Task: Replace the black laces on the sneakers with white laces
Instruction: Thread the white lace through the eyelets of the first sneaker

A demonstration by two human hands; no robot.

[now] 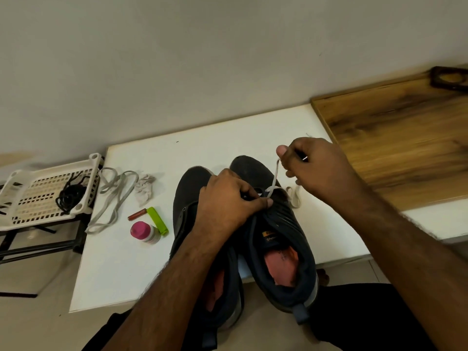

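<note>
Both sneakers sit on the white desk [228, 138], toes away from the person. The right hand [314, 168] pinches the white lace [274, 176] and draws it up from the right sneaker [281, 239], while the left hand [228, 198] grips the eyelet area; its fingers look curled, though which eyelet is hard to see. Pulling too hard could drag the loose tail right through the eyelets.

Left hand [229, 198] covers the eyelets of the right sneaker [278, 239]; left sneaker [187, 198] lies largely beneath the forearm; dark frame [449, 78] cut by the right edge; insole print too small to read
</note>
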